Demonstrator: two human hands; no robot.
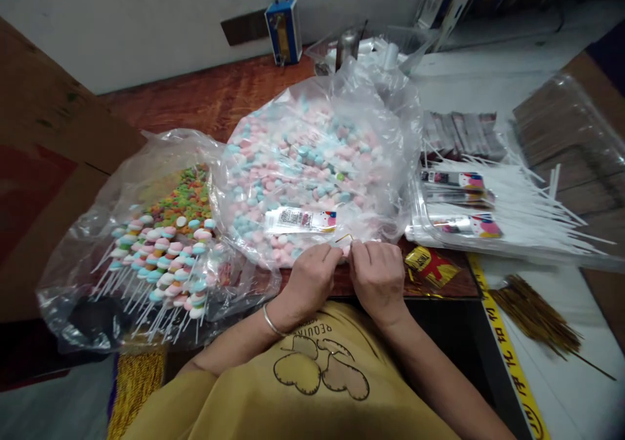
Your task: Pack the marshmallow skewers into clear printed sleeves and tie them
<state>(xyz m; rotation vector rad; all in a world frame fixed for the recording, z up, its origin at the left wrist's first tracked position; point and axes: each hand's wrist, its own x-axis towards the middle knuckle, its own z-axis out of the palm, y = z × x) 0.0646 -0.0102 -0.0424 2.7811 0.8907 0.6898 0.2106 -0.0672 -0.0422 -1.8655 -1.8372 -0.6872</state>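
Creased shirt [244, 407], bent metallic tie [346, 235]

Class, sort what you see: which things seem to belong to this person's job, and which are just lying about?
Likely the job's:
gold tie
skewered sweets
pastel sweets
white sticks
printed wrapper

Probably just lying about:
blue box
cardboard box
metal container

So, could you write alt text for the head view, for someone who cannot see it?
A person's left hand and right hand, close together, appear to pinch a thin gold-coloured strip in front of a clear plastic bag of pink and blue sweets. Skewered multicoloured sweets lie on the left; a clear plastic tray of white sticks is on the right.
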